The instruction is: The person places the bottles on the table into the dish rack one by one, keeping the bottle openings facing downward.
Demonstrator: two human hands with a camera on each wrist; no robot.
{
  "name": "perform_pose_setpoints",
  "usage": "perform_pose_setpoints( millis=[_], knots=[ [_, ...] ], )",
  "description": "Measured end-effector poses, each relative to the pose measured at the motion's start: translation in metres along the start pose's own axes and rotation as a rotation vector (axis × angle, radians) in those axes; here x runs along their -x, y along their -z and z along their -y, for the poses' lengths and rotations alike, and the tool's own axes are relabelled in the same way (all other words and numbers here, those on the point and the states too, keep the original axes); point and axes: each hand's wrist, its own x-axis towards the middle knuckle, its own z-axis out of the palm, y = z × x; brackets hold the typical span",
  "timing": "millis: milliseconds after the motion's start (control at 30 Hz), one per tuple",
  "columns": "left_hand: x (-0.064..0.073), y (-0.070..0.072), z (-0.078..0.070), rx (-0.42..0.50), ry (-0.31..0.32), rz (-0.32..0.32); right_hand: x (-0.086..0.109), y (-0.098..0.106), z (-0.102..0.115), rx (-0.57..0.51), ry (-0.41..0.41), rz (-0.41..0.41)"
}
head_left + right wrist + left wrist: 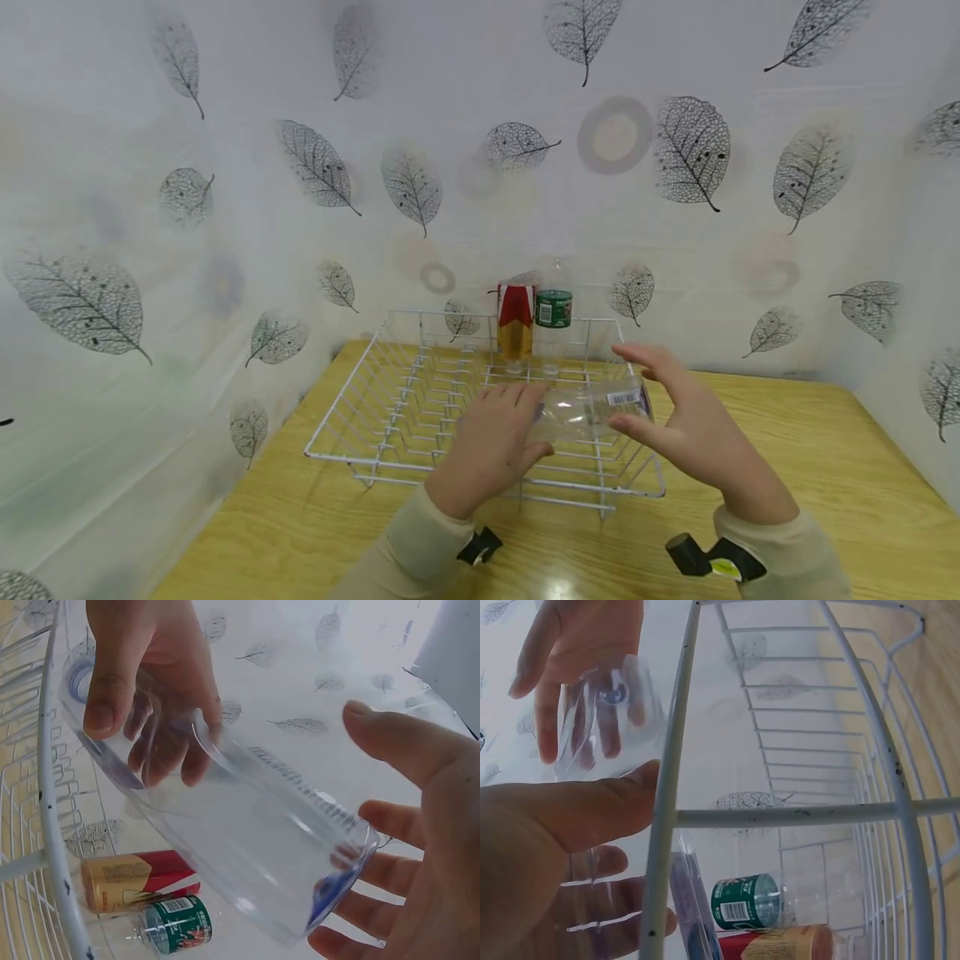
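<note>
A clear plastic bottle (573, 412) lies roughly level above the rack, its neck toward the left and its base toward the right. My left hand (491, 446) grips it near the neck; in the right wrist view the left thumb and fingers (112, 712) wrap that end. Around the base, my right hand (690, 425) is spread with thumb and fingers apart. Some right fingers (375, 907) lie behind or against the base; contact cannot be told. Beneath is a white wire rack (375, 462).
At the rack's back stand a red and gold container (515, 321) and a clear bottle with a green label (553, 309), its narrow end down. The rack sits on a wood-grain table (277, 533). Leaf-patterned sheeting (480, 200) hangs behind and at the sides.
</note>
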Motion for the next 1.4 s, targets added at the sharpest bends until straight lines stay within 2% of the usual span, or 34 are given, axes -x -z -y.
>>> perform_pose_setpoints(
  millis=[167, 300, 467, 633, 733, 800, 867, 1000, 1200, 1400],
  knots=[
    [0.0, 0.003, 0.003, 0.079, 0.038, -0.021, -0.001, 0.001, -0.004, -0.16, 0.013, -0.042],
    [0.0, 0.005, 0.003, 0.146, 0.055, -0.028, -0.002, 0.0, -0.007, -0.331, 0.015, -0.069],
    [-0.002, 0.007, 0.001, 0.208, 0.069, -0.028, -0.002, -0.003, -0.006, -0.654, 0.003, -0.101],
    [-0.002, 0.007, -0.001, 0.306, 0.064, -0.031, -0.007, -0.014, -0.004, -0.974, 0.119, -0.136],
    [-0.003, 0.006, -0.004, 0.392, 0.066, -0.026, -0.009, -0.02, -0.003, -1.067, 0.178, -0.132],
    [-0.003, 0.005, -0.006, 0.46, 0.073, -0.019, -0.01, -0.023, -0.002, -1.093, 0.185, -0.125],
    [-0.004, 0.003, -0.009, 0.524, 0.09, -0.004, -0.009, -0.026, 0.0, -1.101, 0.156, -0.115],
    [-0.005, -0.001, -0.016, 0.582, 0.109, 0.023, -0.009, -0.03, 0.006, -1.103, 0.086, -0.093],
    [-0.005, -0.006, -0.022, 0.598, 0.092, 0.024, -0.012, -0.038, 0.012, -1.064, 0.078, -0.066],
    [-0.004, -0.011, -0.027, 0.544, 0.052, 0.012, -0.008, -0.042, 0.018, -0.956, 0.029, -0.049]
  ],
)
